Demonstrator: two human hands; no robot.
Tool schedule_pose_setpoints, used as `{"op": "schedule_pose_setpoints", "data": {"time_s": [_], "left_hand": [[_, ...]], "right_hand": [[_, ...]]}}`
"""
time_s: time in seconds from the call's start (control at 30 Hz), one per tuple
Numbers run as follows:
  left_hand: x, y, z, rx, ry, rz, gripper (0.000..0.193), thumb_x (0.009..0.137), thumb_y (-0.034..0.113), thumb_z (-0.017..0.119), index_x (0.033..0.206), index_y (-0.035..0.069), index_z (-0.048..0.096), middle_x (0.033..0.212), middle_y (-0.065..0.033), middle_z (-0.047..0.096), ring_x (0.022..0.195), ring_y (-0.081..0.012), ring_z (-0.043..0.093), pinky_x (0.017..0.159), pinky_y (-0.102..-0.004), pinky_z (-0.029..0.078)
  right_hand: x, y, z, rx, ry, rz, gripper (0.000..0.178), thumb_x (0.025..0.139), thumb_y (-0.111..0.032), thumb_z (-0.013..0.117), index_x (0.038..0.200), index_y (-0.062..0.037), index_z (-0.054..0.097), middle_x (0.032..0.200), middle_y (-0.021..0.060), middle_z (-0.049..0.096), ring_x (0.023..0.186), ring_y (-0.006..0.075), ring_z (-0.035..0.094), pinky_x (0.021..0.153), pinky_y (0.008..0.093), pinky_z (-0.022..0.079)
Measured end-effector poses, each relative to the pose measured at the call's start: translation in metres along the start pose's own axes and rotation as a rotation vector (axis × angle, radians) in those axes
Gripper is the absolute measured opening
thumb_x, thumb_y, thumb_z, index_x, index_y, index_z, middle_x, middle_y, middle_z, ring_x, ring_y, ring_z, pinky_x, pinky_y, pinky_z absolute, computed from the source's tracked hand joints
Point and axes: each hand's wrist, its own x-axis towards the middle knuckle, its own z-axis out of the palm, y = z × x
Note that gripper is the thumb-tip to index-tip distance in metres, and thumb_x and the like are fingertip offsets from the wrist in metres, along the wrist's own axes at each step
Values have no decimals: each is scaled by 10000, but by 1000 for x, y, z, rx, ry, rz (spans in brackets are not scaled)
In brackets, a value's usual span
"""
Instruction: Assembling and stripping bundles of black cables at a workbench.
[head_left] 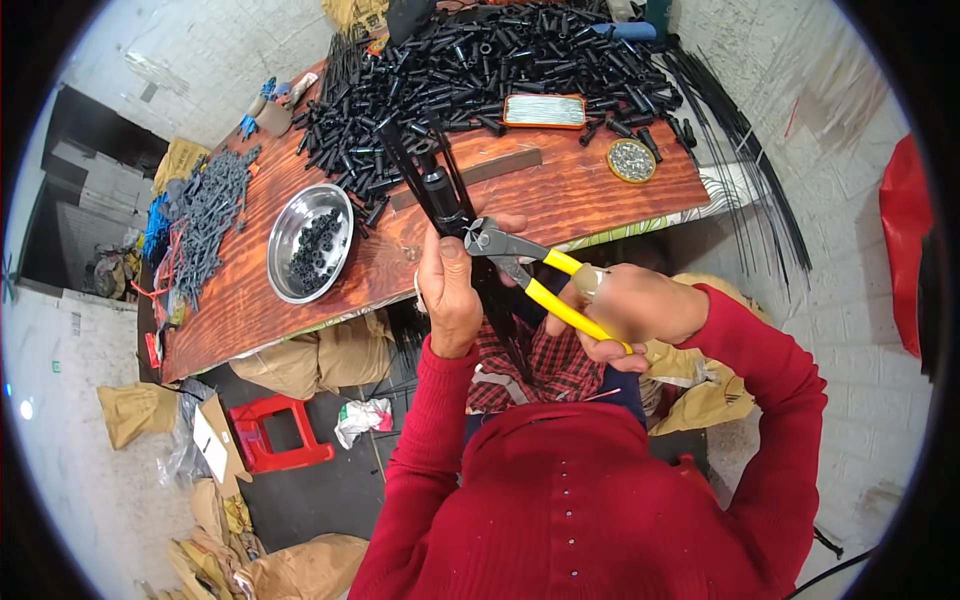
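My left hand [450, 295] grips a black umbrella-like frame [440, 195], a dark tube with thin rods fanned around it. It is held upright in front of the table's near edge. My right hand [645, 305] is wrapped around the yellow handles of pincers [562, 308]. Their grey jaws meet the frame beside my left thumb, where a thin silvery wire [474, 236] sticks out in loose loops. Whether the jaws are closed on the wire is too small to tell. The frame's lower rods hang down over a red checked cloth [560, 362] on my lap.
A large heap of black tubes [450, 70] covers the back of the wooden table [230, 325]. Around it are a metal bowl [284, 280] of small black parts, an orange-rimmed tin [545, 125], a round tub [632, 176] and grey pieces [210, 205]. A red stool [300, 460] stands below left.
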Motion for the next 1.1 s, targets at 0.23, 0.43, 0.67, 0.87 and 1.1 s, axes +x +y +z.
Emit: {"op": "schedule_pose_setpoints", "data": {"time_s": [0.23,0.43,0.67,0.87,1.1], "left_hand": [[-2,-5,-10,-115,-12,-13,486,1032,385,348,1278,-28,421,958,-186,658,552,-69,451,515,-194,375],[-3,-8,-15,-202,-3,-30,528,1020,386,386,1339,-34,393,809,-61,554,557,-56,392,509,-186,320],[-1,3,-12,-163,-2,-113,627,984,447,454,1370,-40,374,752,-14,496,570,-49,387,505,-187,302],[-1,7,-17,-262,-105,-218,677,937,455,552,1339,-70,405,735,-14,509,592,-60,426,515,-198,330],[-10,9,-19,-301,-98,-200,603,890,356,666,1256,-86,482,751,-42,546,606,-93,466,537,-223,372]], "right_hand": [[11,14,1,25,-21,-82,682,980,-572,308,1141,59,509,641,54,511,452,104,477,411,223,389],[22,33,-1,30,-28,-213,667,982,-555,320,1134,65,511,631,52,510,437,98,479,411,220,393],[24,38,-1,66,-16,-203,744,944,-630,353,1117,74,519,612,47,500,420,93,461,399,218,382],[26,46,-19,108,-50,-182,778,926,-652,385,1123,89,518,610,51,503,405,88,433,382,217,356],[0,37,1,729,-235,90,718,966,-612,292,1068,69,497,513,1,356,357,65,350,287,197,276]]}}
